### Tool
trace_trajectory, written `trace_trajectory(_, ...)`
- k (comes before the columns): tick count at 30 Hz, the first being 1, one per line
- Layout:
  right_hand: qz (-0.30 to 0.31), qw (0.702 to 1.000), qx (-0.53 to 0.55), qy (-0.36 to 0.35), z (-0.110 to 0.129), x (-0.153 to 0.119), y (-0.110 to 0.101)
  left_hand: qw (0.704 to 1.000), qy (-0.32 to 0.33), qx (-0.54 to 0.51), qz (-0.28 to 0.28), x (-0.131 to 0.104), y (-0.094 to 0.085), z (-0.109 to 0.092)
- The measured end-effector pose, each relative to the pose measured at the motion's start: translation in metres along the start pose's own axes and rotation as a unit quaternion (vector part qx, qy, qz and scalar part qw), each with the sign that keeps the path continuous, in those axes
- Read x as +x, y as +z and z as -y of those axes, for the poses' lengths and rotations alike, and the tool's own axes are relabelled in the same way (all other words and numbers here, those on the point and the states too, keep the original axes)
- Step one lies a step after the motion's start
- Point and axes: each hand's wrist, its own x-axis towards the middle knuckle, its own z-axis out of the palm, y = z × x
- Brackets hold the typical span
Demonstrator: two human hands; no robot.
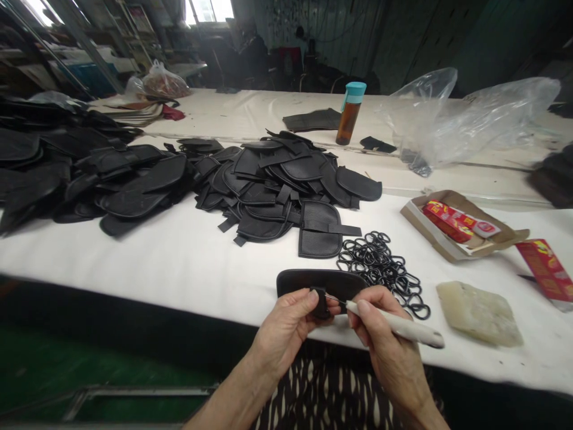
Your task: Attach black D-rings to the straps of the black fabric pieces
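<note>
Slip risk: my right hand grips a white-handled tool with a thin metal tip, close to my left fingers. Left hand pinches a folded black strap by a curved black leather-like panel, near the white table's edge; weak pinch could let it twist.

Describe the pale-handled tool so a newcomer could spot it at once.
At the near edge of the white table, hands meet over a rounded black piece. The tool is in the right hand: a long off-white handle with a thin metal tip aimed toward the left hand. Unlike the pale block nearby, it is slender and held.
</note>
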Motion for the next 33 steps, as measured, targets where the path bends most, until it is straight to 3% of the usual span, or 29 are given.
trace_trajectory(6,0.057,0.985,-0.138,-0.089,0.009,0.004,-0.009,0.999,0.025,0.005,-0.039,-0.002,0.006,0.005)
trace_trajectory(11,0.127,0.964,-0.158,-0.173,0.021,0.003,-0.014,0.995,0.064,0.027,-0.068,-0.003,0.009,0.01)
trace_trajectory(15,0.066,0.971,-0.13,-0.191,0.031,-0.007,-0.023,0.994,0.066,0.007,-0.09,-0.002,0.009,0.01)
trace_trajectory(20,-0.025,0.984,-0.114,-0.135,0.041,-0.021,-0.035,0.993,0.067,0.004,-0.095,-0.002,0.008,0.011)
trace_trajectory(33,-0.052,0.99,-0.095,-0.089,0.043,-0.03,-0.044,0.993,0.065,-0.024,-0.097,-0.002,0.009,0.009)
